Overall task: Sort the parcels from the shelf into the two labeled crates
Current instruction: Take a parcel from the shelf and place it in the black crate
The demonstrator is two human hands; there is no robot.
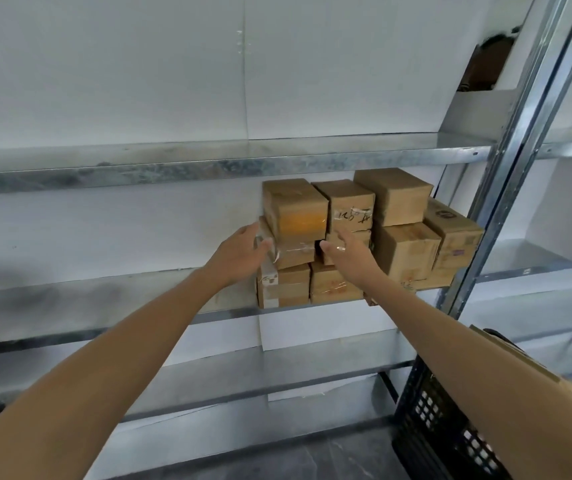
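**Hands flank a mid-stack parcel on the shelf**

Our left hand [243,252] lies flat against the left side of the clear-taped parcel [295,254] in the middle tier, thumb across its front edge. Our right hand [346,252] is spread at that parcel's right edge, fingers straight and reaching into the seam beside it. Neither hand curls round anything: both are open and apart, with the parcel between them. We judge this to be the set-up for a two-sided squeeze, because the orange-taped parcel [295,216] sits on top and a one-handed pull could drag it off. The cardboard stack stands three tiers high at the right end of the metal shelf [104,299], near the steel upright [516,161]. A black plastic crate [440,427] sits low on the right, handy for the drop. We cannot see its label, nor make out a second crate with any certainty.
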